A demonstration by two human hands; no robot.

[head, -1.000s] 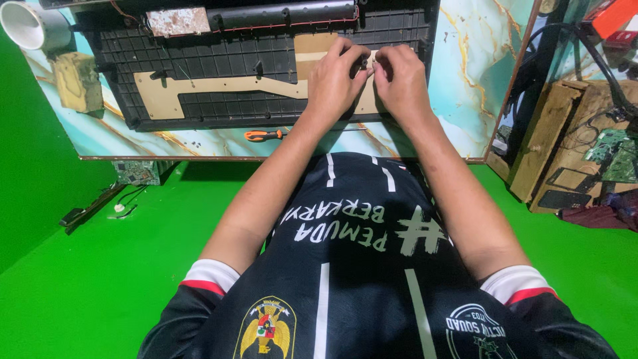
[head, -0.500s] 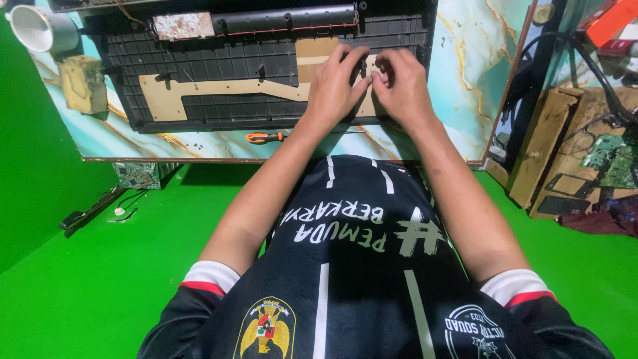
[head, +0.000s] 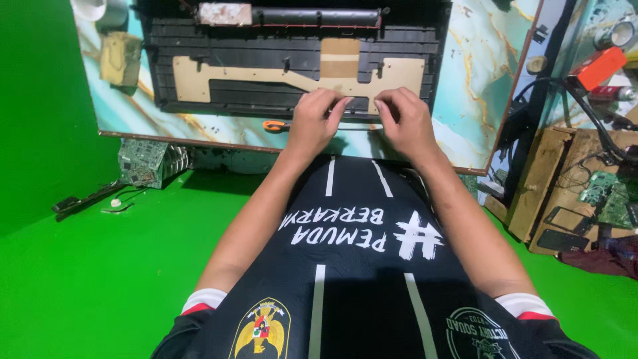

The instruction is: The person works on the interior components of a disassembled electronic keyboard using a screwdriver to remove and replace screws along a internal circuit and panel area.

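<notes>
I see the black plastic housing (head: 292, 63) lying open on the marbled counter (head: 478, 86), a tan board (head: 266, 74) inside it. Both hands have slid to the housing's near edge: left hand (head: 312, 123) and right hand (head: 405, 123) pinch there, grips clenched. An orange-handled screwdriver (head: 274, 125) lies just beside the housing.

An electronics repair workshop is showing here: circuit boards (head: 601, 193) lying at right, an opened black panel (head: 292, 60) occupying the marbled table (head: 478, 86).

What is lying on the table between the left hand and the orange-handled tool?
Nothing lies there: in the head view the orange-handled tool is right beside the left hand, with only bare marbled table between them.
</notes>
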